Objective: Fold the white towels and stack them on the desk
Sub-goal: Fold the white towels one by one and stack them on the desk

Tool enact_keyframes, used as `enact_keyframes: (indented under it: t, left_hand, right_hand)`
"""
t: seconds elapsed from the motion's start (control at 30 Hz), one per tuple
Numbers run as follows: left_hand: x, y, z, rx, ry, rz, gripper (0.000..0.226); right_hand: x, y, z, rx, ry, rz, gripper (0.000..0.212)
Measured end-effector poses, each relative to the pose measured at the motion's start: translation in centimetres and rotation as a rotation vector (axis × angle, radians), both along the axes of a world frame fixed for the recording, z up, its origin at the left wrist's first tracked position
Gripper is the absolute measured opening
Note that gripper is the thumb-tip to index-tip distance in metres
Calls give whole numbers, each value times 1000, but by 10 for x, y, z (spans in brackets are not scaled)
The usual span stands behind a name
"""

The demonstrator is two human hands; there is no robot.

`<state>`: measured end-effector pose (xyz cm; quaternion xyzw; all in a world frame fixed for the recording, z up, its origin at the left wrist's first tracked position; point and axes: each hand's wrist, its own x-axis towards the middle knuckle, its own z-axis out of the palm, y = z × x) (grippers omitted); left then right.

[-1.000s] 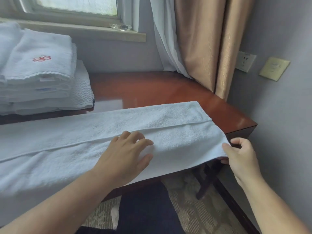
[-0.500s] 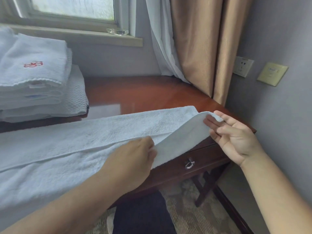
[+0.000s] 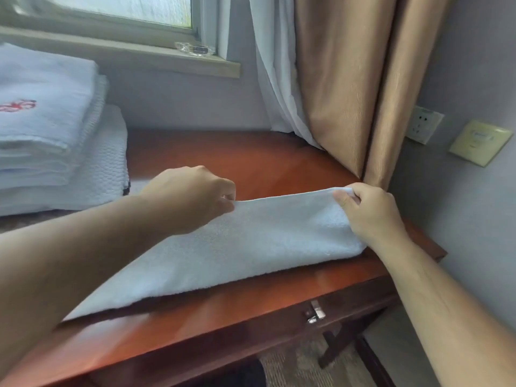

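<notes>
The white towel [image 3: 251, 247] lies on the desk [image 3: 223, 311], its far edge raised taut between the left hand's fingers [image 3: 226, 203] and the right hand's fingers [image 3: 344, 201]. The stack of folded white towels [image 3: 50, 141], red embroidery on top, sits well left of both.

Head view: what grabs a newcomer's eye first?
The white towel at centre, its far edge raised off the desk, pinched by the left hand and right hand. Then the stack of folded towels at far left, top one with a red mark. A tan curtain hangs back right.
</notes>
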<state>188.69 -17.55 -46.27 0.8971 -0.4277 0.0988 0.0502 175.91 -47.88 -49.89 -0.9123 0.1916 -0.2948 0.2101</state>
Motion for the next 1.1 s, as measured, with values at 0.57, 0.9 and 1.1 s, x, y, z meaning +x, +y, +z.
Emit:
enact_keyframes:
  t: [0.57, 0.9, 1.1]
  left_hand:
    - [14, 100, -59, -174, 81, 181, 45]
    - [-81, 322, -57, -488, 242, 582, 23]
    - [-96, 392, -63, -704, 479, 607, 28]
  right_hand:
    - [47, 110, -31, -306, -95, 174, 25]
    - [75, 339, -26, -390, -53, 1196, 45]
    - [80, 401, -28, -670, -140, 1396, 40]
